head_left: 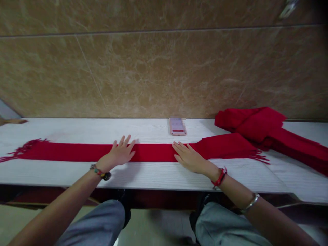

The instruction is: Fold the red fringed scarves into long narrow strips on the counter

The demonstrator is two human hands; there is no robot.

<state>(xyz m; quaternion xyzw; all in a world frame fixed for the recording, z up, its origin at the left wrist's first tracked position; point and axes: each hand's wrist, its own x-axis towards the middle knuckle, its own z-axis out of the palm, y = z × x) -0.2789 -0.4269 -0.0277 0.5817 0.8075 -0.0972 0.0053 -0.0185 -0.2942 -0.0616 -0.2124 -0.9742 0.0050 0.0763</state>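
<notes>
A long red scarf (pixel 77 152) with fringed ends lies stretched across the white table, folded into a narrow strip. Flat on its middle part rests my left hand (pixel 120 153), fingers spread. My right hand (pixel 189 156) also lies on the scarf, further right, with its fingers stretched out and pointing up and left. Between the two hands the strip looks smooth. Beyond my right hand it bends slightly upward and widens toward its right fringe.
A bunched red cloth (pixel 252 123) sits at the back right, one strip trailing to the right edge. A phone (pixel 177 126) lies near the tiled wall (pixel 143 75). At the far left is a brown wooden object (pixel 14 121). The white table (pixel 159 176) is narrow.
</notes>
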